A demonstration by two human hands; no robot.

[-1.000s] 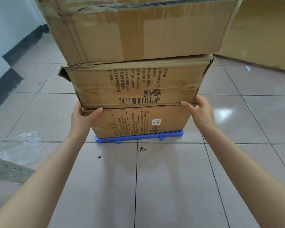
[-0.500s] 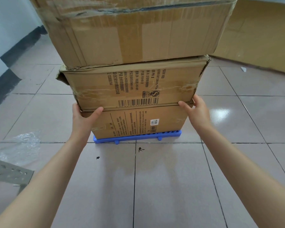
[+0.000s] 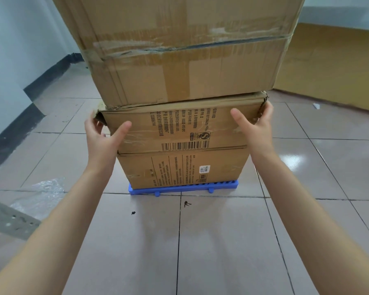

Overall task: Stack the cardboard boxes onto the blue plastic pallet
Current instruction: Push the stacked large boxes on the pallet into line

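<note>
Our left hand (image 3: 101, 139) and right hand (image 3: 256, 128) form an open grip flanking the middle box (image 3: 179, 126), thumbs on its front, fingers around its torn upper corners. We judge it stiff but crushed; hold lower. Above the grip sits the large taped box (image 3: 185, 52); below, the bottom box (image 3: 183, 168) on the blue pallet (image 3: 182, 186)

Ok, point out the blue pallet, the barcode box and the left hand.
blue pallet (image 3: 182, 186): head view, front edge.
barcode box (image 3: 179, 126): head view, printed front face.
left hand (image 3: 103, 138): head view, back of hand.
</note>
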